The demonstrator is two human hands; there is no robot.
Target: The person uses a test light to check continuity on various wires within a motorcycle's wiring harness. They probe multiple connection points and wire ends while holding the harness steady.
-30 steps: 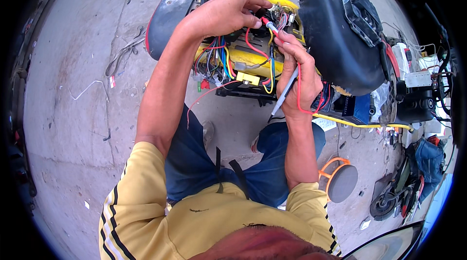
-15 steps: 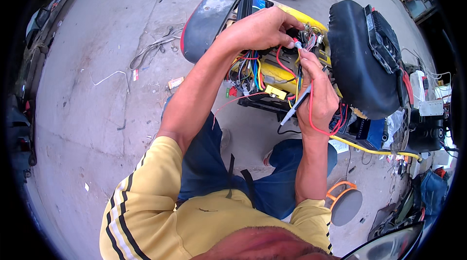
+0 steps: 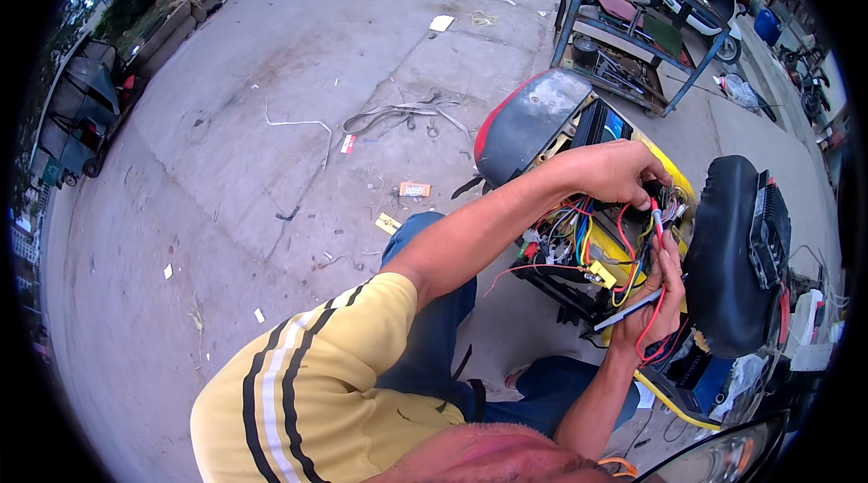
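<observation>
My left hand [image 3: 628, 176] reaches over the opened yellow vehicle body [image 3: 667, 158], fingers pinched at a wire bundle; what lies between them is hidden. Below it my right hand [image 3: 658, 289] is closed on a slim red-and-white test probe [image 3: 657, 216], its tip beside my left thumb. A grey pen-shaped tool [image 3: 627, 312] also sticks out of my right hand, and a red cord [image 3: 644, 338] loops past that wrist. Around both hands lie coloured wires [image 3: 583, 221] and a yellow connector [image 3: 600, 274].
Left of the wiring is a worn dark seat [image 3: 533, 121]; on the right stands a black padded seat [image 3: 723, 257]. A blue metal rack [image 3: 624, 49] with tools stands behind. Straps [image 3: 407, 112] and scraps lie on the concrete floor [image 3: 226, 167].
The view has swung left, so the vehicle and both hands sit further right and lower, and more of the rack shows. Both hands keep nearly the same hold at the wires.
</observation>
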